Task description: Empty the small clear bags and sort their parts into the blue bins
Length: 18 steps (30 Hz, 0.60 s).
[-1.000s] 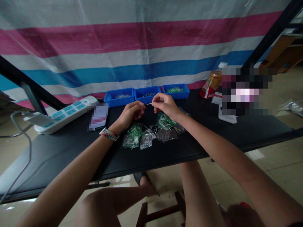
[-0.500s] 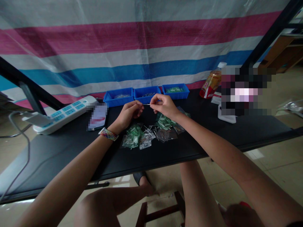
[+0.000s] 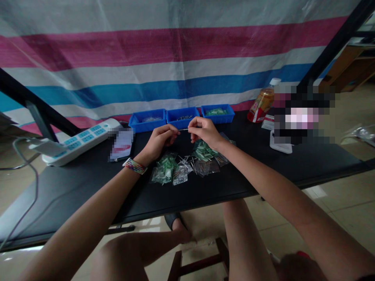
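Note:
A thin metallic rod (image 3: 183, 129) stretches level between my two hands, above the black table. My left hand (image 3: 162, 141) pinches its left end, and my right hand (image 3: 205, 132) pinches the right end. The rod's exact kind is too small to make out. Below my hands lie a pile of green packets (image 3: 165, 168), clear plastic bags (image 3: 181, 173) and loose thin metal pins (image 3: 185, 162). More green pieces (image 3: 205, 151) lie under my right wrist. Just behind my hands stand a left blue bin (image 3: 147, 124), a middle blue bin (image 3: 178, 118) and a right blue bin (image 3: 217, 112).
A white power strip (image 3: 84, 140) with a plugged-in charger and a phone (image 3: 121, 144) lie at left on the black table (image 3: 88, 195). At right are a drink bottle (image 3: 261, 101) and a white flat device (image 3: 280, 143). A striped sheet (image 3: 181, 47) hangs behind.
Both hands have shifted very slightly to the right with the rod still between them. The bins and the pile stay where they were.

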Each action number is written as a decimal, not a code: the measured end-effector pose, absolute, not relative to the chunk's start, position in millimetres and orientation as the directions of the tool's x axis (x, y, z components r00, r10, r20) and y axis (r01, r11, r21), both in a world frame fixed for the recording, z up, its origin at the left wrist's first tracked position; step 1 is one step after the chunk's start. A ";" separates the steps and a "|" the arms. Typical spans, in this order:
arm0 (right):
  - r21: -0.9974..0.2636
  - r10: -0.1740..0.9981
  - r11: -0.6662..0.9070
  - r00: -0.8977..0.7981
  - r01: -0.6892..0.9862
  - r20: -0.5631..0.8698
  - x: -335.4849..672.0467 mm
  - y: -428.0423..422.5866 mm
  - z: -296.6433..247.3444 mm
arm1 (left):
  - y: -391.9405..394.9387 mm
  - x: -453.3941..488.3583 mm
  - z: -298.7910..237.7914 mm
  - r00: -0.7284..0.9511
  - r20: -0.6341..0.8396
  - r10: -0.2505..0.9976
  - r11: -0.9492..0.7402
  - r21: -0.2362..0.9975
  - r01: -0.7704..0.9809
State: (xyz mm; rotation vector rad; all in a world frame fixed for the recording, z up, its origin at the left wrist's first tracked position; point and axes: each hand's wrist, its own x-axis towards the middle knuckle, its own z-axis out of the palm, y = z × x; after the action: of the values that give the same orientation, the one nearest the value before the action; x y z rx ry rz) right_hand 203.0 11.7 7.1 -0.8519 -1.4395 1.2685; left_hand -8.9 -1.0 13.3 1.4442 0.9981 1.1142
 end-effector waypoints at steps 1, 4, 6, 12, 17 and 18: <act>-0.974 0.941 0.201 -0.254 -0.109 0.222 202.9 11.8 7.2 | -1.1 -8.7 13.4 0.234 0.127 0.964 -0.138 0.990 0.030; -0.971 0.951 0.203 -0.210 -0.126 0.227 202.6 14.9 7.8 | -0.6 -8.9 13.4 0.231 0.112 0.966 -0.122 0.992 0.029; -0.964 0.964 0.213 -0.127 -0.161 0.235 202.7 19.1 8.3 | -0.2 -9.3 13.2 0.218 0.105 0.970 -0.114 0.993 0.025; -0.981 0.988 0.132 -0.055 -0.140 0.141 207.5 32.1 4.1 | 0.1 -8.8 13.3 0.206 0.096 0.974 -0.106 0.994 0.037; -0.959 0.955 0.268 -0.158 0.089 0.252 212.0 25.9 4.2 | 1.0 -9.1 13.2 0.196 0.096 0.976 -0.105 0.994 0.035; -0.937 0.926 0.321 -0.255 0.136 0.279 212.2 22.0 6.2 | 1.3 -9.6 12.9 0.200 0.096 0.975 -0.105 0.994 0.035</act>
State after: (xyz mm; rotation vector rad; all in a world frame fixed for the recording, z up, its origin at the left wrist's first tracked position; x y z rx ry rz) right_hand 212.2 22.0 6.2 -0.9771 -1.6416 1.0479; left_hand -9.6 1.3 12.9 1.4039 1.0424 1.1102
